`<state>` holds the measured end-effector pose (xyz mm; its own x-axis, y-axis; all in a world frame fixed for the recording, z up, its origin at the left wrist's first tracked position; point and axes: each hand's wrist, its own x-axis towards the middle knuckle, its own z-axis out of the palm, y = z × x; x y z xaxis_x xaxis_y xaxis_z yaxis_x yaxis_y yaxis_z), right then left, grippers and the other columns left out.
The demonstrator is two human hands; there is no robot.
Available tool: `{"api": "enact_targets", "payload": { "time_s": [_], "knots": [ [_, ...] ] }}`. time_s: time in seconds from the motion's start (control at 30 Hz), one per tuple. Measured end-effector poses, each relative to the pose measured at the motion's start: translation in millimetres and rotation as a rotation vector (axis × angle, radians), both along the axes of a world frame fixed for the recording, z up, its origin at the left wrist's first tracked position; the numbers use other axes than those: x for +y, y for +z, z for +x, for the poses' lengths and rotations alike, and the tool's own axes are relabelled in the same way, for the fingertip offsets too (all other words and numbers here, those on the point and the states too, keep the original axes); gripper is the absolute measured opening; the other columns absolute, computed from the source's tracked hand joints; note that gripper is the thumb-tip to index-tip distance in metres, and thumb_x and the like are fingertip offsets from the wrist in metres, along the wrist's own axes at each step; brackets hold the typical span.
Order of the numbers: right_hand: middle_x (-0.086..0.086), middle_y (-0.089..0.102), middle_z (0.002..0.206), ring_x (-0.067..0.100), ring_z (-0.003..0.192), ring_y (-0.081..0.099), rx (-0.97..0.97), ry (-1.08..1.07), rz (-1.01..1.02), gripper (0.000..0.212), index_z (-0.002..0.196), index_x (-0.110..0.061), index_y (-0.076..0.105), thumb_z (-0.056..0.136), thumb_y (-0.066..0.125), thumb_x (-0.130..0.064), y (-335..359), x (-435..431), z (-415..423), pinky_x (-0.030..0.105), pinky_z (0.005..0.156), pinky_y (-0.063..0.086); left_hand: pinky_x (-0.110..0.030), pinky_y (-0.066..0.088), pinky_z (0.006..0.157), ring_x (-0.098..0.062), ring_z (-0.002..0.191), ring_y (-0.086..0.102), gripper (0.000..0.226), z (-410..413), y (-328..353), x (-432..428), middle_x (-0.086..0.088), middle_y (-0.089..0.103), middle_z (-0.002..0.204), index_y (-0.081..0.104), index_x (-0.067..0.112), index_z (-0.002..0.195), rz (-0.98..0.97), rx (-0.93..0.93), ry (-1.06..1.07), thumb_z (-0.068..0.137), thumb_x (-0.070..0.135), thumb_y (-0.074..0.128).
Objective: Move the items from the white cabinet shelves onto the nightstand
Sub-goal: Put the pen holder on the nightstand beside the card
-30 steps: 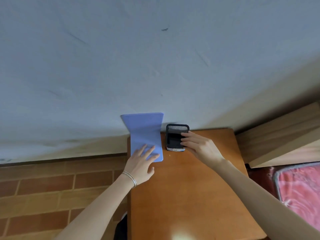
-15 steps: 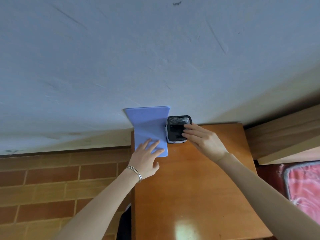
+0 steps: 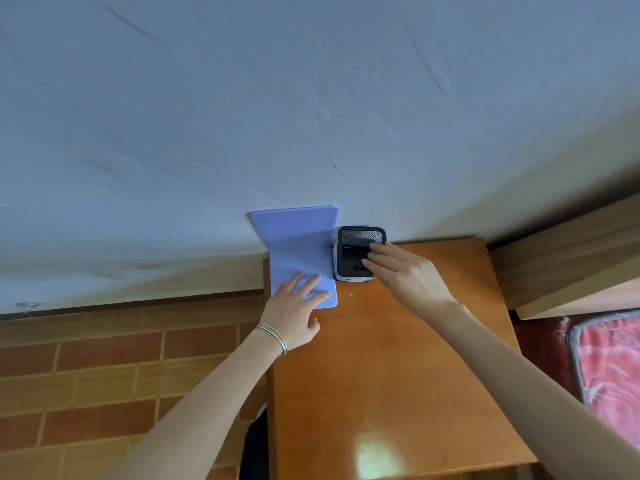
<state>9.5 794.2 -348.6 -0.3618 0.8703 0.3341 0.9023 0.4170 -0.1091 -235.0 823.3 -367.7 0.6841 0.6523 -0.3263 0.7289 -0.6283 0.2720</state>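
Observation:
A lavender L-shaped bookend [image 3: 298,249] stands at the back left corner of the wooden nightstand [image 3: 388,375], its upright leaf against the wall. My left hand [image 3: 294,313] lies flat on its base leaf, fingers spread. Right beside the bookend sits a black mesh pen holder [image 3: 356,252] with a white item between them. My right hand [image 3: 403,271] rests on the holder's near right rim, fingers extended over its opening. The white cabinet is out of view.
A pale blue-white wall [image 3: 311,116] rises directly behind the nightstand. Brick-patterned floor [image 3: 121,375] lies to the left. A wooden bed frame [image 3: 571,258] and a red patterned mattress [image 3: 613,368] are at the right.
The bookend and the mesh holder have been pushed back toward the wall, and both hands followed them. The view has tilted slightly upward.

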Motion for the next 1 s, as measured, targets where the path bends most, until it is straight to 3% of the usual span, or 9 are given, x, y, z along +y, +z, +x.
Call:
{"api": "enact_targets", "payload": {
  "time_s": [0.47,0.73,0.83,0.9,1.0],
  "knots": [
    [0.006,0.072,0.101,0.022,0.105,0.064,-0.012,-0.035,-0.02,0.04,0.096,-0.006,0.073,0.061,0.081,0.01,0.1,4.9,-3.6,0.036,0.093,0.047,-0.037,0.028,0.109,-0.024,0.144,0.005,0.053,-0.4,2.1,2.4,0.005,0.008,0.157,0.028,0.035,0.143,-0.01,0.121,-0.059,0.093,0.035,0.044],
    [0.01,0.069,0.109,0.027,0.109,0.062,-0.072,-0.053,-0.086,0.044,0.103,-0.004,0.071,0.061,0.083,0.001,11.8,3.7,-5.7,0.044,0.097,0.043,-0.041,0.028,0.107,-0.026,0.142,0.011,0.052,5.3,5.6,2.0,0.0,0.017,0.155,0.034,0.031,0.141,0.027,0.165,-0.05,0.091,0.036,0.046],
    [0.013,0.066,0.115,0.03,0.113,0.059,-0.065,-0.053,-0.145,0.046,0.109,-0.004,0.068,0.065,0.081,-0.003,33.9,-3.7,-4.4,0.048,0.1,0.04,-0.047,0.034,0.104,-0.03,0.136,0.03,0.052,-0.5,28.3,3.4,-0.006,0.036,0.148,0.049,0.026,0.134,0.05,0.097,-0.015,0.083,0.033,0.059],
    [0.014,0.065,0.117,0.03,0.114,0.058,-0.067,-0.066,-0.179,0.045,0.11,-0.005,0.067,0.067,0.08,-0.005,57.4,-8.6,-1.0,0.049,0.1,0.041,-0.048,0.047,0.09,-0.033,0.118,0.052,0.047,-4.7,54.1,5.1,-0.01,0.059,0.126,0.064,0.02,0.117,0.118,0.006,-0.041,0.071,0.028,0.069],
    [0.012,0.064,0.118,0.028,0.111,0.06,-0.06,-0.113,-0.205,0.047,0.114,-0.007,0.065,0.069,0.079,-0.009,107.9,-13.2,3.8,0.049,0.099,0.042,-0.046,0.05,0.085,-0.03,0.099,0.062,0.042,-1.7,107.9,9.6,-0.009,0.066,0.108,0.069,0.017,0.106,0.238,-0.149,-0.08,0.074,0.033,0.046]
  ]
}}
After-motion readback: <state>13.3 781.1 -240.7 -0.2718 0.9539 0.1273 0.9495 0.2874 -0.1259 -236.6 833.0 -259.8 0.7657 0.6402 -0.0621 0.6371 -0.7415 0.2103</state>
